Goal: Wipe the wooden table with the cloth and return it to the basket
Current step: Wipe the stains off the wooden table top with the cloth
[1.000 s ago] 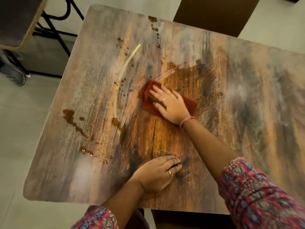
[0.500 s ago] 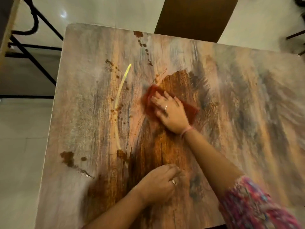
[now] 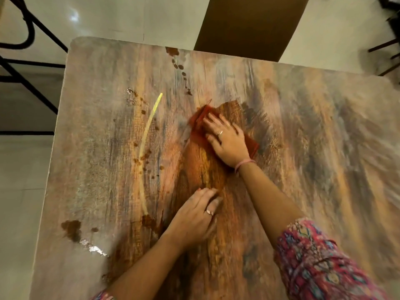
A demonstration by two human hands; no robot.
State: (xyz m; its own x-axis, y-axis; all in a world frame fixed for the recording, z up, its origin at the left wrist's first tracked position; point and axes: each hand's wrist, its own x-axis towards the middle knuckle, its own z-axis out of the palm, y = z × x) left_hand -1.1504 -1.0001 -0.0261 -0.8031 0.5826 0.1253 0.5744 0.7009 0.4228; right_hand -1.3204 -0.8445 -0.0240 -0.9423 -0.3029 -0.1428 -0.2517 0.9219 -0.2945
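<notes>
Cloth (image 3: 195, 124), red and folded, lies flat on the wooden table (image 3: 303, 148) near its middle, and our right hand (image 3: 227, 141) presses down on it with fingers spread and straight, covering most of it so that only its far-left corner and a strip by our wrist show. A pink band circles that wrist and a ring sits on one finger. Nearer to us than the cloth, our left hand (image 3: 194, 217) rests palm-down on the bare wood, fingers relaxed and slightly bent, holding nothing; it too wears a ring. Left of the cloth runs a long pale yellow streak (image 3: 147, 144), with brown spots (image 3: 179, 66) scattered beyond the cloth toward the table's far edge and a brown puddle (image 3: 72, 229) well to the near-left of it. Around and just nearer than the cloth the wood looks darker. We cannot see the basket.
</notes>
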